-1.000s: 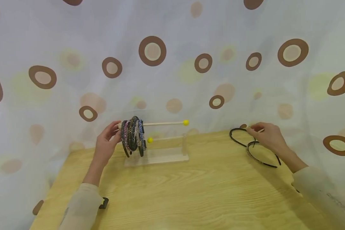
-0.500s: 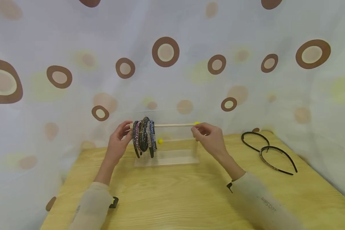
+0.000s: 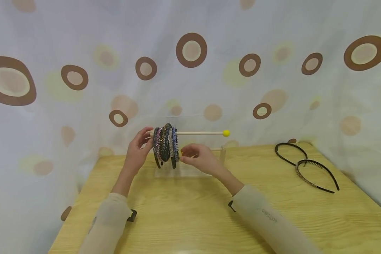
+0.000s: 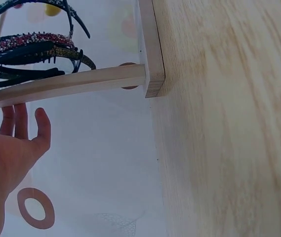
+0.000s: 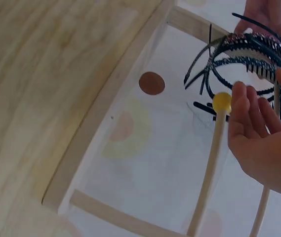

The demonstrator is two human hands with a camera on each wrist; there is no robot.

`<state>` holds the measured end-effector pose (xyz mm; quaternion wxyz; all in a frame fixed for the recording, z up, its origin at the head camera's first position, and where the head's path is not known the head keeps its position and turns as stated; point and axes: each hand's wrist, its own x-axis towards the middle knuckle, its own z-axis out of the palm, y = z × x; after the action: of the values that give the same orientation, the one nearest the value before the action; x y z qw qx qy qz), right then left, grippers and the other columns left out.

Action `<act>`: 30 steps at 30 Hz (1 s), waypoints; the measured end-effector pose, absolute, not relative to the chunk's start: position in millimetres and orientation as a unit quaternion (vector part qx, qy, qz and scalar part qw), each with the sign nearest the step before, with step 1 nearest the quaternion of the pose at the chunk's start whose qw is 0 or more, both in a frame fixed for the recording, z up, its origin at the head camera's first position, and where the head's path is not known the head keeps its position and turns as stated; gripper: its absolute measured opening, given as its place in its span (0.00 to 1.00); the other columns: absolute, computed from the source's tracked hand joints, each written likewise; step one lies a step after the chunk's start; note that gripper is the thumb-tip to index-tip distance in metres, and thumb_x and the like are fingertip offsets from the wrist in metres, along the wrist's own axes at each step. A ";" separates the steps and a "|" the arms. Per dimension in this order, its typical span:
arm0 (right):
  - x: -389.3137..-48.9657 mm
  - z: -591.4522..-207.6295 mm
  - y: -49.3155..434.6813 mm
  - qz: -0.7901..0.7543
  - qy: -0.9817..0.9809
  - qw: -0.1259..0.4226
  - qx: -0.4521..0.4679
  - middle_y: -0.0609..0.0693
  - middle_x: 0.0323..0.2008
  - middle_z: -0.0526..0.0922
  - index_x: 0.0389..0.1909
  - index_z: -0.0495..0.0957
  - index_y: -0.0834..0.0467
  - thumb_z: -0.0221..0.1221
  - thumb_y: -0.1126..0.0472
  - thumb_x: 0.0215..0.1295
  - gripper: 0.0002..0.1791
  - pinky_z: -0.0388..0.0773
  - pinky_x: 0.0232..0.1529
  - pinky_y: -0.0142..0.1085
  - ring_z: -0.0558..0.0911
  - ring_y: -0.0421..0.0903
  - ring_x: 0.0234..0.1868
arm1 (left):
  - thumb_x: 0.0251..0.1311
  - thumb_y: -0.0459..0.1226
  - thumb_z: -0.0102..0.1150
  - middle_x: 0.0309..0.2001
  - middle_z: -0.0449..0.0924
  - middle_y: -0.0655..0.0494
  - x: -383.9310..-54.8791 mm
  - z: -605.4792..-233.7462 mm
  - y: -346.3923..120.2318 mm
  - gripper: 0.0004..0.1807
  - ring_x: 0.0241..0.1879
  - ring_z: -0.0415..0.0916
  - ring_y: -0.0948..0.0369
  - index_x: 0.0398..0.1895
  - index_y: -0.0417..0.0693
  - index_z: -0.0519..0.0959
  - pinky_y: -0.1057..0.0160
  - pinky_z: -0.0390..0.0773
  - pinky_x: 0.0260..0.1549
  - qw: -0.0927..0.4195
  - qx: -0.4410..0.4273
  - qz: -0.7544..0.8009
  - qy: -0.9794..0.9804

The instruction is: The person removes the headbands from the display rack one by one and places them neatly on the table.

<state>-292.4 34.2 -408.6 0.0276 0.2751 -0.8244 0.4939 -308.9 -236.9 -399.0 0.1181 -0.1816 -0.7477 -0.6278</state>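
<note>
Several glittery headbands (image 3: 166, 144) hang bunched on the upper rod (image 3: 203, 133) of a wooden stand, at its left end. My left hand (image 3: 138, 150) grips the top of the stand's upright post (image 4: 81, 81), just left of the bunch. Beside the outermost blue headband is my right hand (image 3: 203, 160), its fingers loosely bent and nothing held between them. In the right wrist view, the fingertips overlap a yellow knob (image 5: 222, 101) on the lower rod, and the thumb is apart near the upper rod. Another yellow knob (image 3: 226, 133) caps the upper rod's free end.
On the right of the wooden table (image 3: 190, 215) lie a black headband (image 3: 287, 143) and a studded headband (image 3: 300, 176), overlapping. The stand's base (image 3: 193, 172) sits near the table's back edge. Behind it hangs a patterned curtain (image 3: 209, 91).
My right hand has moved left, from the headbands on the table past the upper rod's knob to the bunch. The left hand stays on the post. The head view has shifted right.
</note>
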 end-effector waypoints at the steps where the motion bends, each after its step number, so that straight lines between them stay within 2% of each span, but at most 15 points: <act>1: -291.5 -410.5 29.8 0.498 -0.822 0.031 0.275 0.52 0.45 0.86 0.57 0.81 0.62 0.67 0.57 0.68 0.20 0.81 0.46 0.40 0.83 0.44 0.45 | 0.74 0.30 0.53 0.63 0.73 0.40 -309.0 -400.4 -237.3 0.24 0.61 0.72 0.47 0.72 0.41 0.69 0.57 0.76 0.56 0.119 -0.179 -0.626 -0.749; 5: -288.8 -414.7 16.8 0.524 -0.805 0.067 0.270 0.54 0.46 0.85 0.59 0.79 0.63 0.70 0.60 0.65 0.23 0.82 0.46 0.38 0.84 0.47 0.46 | 0.75 0.33 0.53 0.63 0.73 0.44 -315.2 -408.8 -239.1 0.24 0.61 0.72 0.50 0.72 0.48 0.70 0.56 0.76 0.57 0.127 -0.177 -0.624 -0.750; 8: -287.0 -415.0 11.2 0.533 -0.801 0.074 0.263 0.51 0.45 0.86 0.57 0.80 0.62 0.71 0.63 0.64 0.22 0.82 0.46 0.38 0.84 0.47 0.45 | 0.75 0.35 0.54 0.62 0.74 0.47 -317.9 -411.6 -239.1 0.23 0.61 0.72 0.52 0.72 0.51 0.71 0.56 0.76 0.56 0.135 -0.183 -0.623 -0.748; 16: -283.1 -418.5 8.0 0.504 -0.824 0.060 0.252 0.49 0.41 0.86 0.47 0.84 0.61 0.72 0.63 0.62 0.14 0.82 0.43 0.35 0.84 0.44 0.42 | 0.76 0.35 0.53 0.62 0.74 0.46 -314.7 -410.1 -238.3 0.23 0.61 0.72 0.49 0.72 0.48 0.70 0.48 0.75 0.56 0.145 -0.188 -0.607 -0.759; 24: -275.1 -411.0 10.7 0.503 -0.822 0.084 0.255 0.49 0.38 0.85 0.46 0.83 0.61 0.72 0.65 0.61 0.14 0.83 0.40 0.34 0.84 0.44 0.40 | 0.77 0.36 0.51 0.64 0.71 0.45 -316.0 -411.3 -238.6 0.24 0.63 0.70 0.51 0.73 0.50 0.68 0.47 0.74 0.57 0.144 -0.188 -0.598 -0.765; 27: -273.7 -408.5 12.8 0.505 -0.821 0.091 0.249 0.49 0.38 0.85 0.47 0.83 0.62 0.71 0.66 0.62 0.14 0.83 0.41 0.32 0.84 0.45 0.40 | 0.77 0.34 0.50 0.65 0.70 0.42 -313.1 -408.2 -237.3 0.24 0.64 0.69 0.48 0.74 0.48 0.66 0.47 0.73 0.57 0.138 -0.187 -0.601 -0.765; 30: -273.4 -405.5 16.2 0.506 -0.820 0.106 0.246 0.51 0.39 0.86 0.49 0.82 0.64 0.71 0.68 0.62 0.15 0.83 0.41 0.32 0.85 0.47 0.41 | 0.77 0.32 0.49 0.65 0.69 0.39 -304.6 -399.3 -233.4 0.24 0.64 0.68 0.46 0.74 0.43 0.65 0.51 0.75 0.57 0.132 -0.187 -0.600 -0.766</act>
<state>-273.4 16.2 -405.5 0.1064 0.2463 -0.8197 0.5061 -304.6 -233.4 -399.3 0.1316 -0.1873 -0.7664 -0.6002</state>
